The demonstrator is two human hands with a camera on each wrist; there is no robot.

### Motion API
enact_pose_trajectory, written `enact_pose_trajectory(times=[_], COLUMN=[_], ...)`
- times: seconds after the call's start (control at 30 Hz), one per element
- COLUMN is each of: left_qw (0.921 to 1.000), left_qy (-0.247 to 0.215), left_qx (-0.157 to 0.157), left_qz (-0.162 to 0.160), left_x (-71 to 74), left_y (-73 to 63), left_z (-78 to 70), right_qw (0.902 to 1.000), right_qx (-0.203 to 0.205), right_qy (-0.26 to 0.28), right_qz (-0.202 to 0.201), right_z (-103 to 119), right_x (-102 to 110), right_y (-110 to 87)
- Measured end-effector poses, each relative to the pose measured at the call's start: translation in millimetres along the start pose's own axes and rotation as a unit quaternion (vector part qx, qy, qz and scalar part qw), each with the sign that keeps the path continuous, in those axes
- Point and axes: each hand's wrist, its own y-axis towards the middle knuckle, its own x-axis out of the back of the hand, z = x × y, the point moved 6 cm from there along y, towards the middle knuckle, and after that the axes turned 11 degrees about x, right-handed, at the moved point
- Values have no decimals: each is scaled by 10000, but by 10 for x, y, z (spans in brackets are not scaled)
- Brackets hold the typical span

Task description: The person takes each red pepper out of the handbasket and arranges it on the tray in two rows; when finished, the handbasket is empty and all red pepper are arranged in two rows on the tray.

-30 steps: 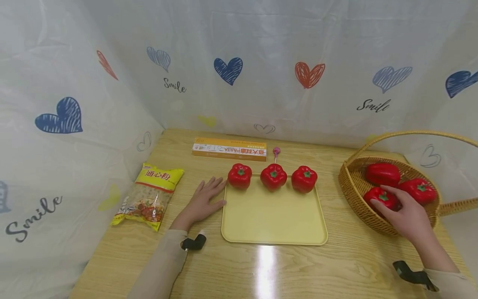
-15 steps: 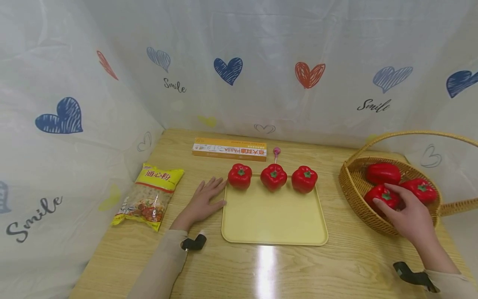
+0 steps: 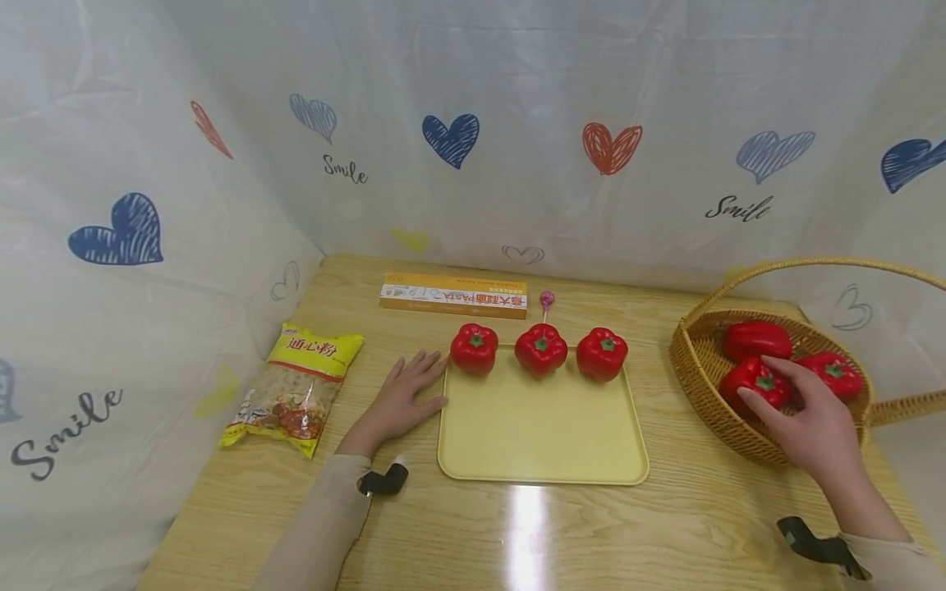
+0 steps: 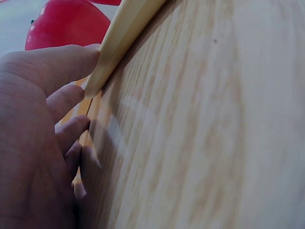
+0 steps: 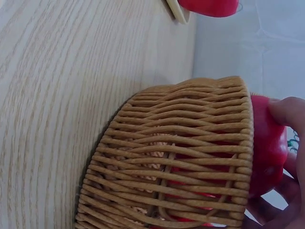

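Note:
My right hand (image 3: 816, 427) reaches into a wicker basket (image 3: 698, 390) on the right, thumb and fingers around a red bell pepper (image 3: 748, 381) with a green stem. In the right wrist view that pepper (image 5: 267, 148) shows above the woven rim, the thumb pressed to its side. Two more red peppers lie behind and beside it in the basket. On the left, my left hand (image 3: 399, 402) rests on the table with fingers spread, its thumb at the edge of a yellow tray (image 3: 543, 435). Three red bell peppers (image 3: 541, 350) stand in a row along the tray's far edge.
A bag of macaroni (image 3: 299, 386) lies at the left. Behind the tray are a pasta box (image 3: 454, 295) and a pink lollipop (image 3: 547, 300). The basket's tall handle (image 3: 820, 263) arches over its far side. A white curtain (image 3: 517, 197) with printed hearts encloses the table.
The pepper under my right hand has turned and shifted slightly up in the basket, its stem now pointing more toward the fingers. My left hand has stayed put.

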Motion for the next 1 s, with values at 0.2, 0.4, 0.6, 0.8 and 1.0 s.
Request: enact_pose_trajectory(times=[0.2, 0.4, 0.6, 0.8, 1.0], left_qw=[10000, 10000, 10000, 10000, 10000], left_qy=[0, 16, 11, 40, -2], left_qx=[-7, -10, 0, -10, -34], left_qz=[-10, -11, 10, -6, -20], left_x=[-2, -6, -4, -3, 0], left_y=[1, 1, 1, 2, -1], left_z=[6, 13, 7, 12, 10], right_qw=[9999, 9994, 9988, 9984, 9978], right_qx=[18, 94, 187, 276, 356], right_qy=[48, 0, 77, 73, 57], right_qz=[-137, -329, -456, -494, -560], right_z=[87, 143, 199, 261, 321], right_x=[43, 106, 155, 179, 186], right_y=[6, 12, 25, 34, 44])
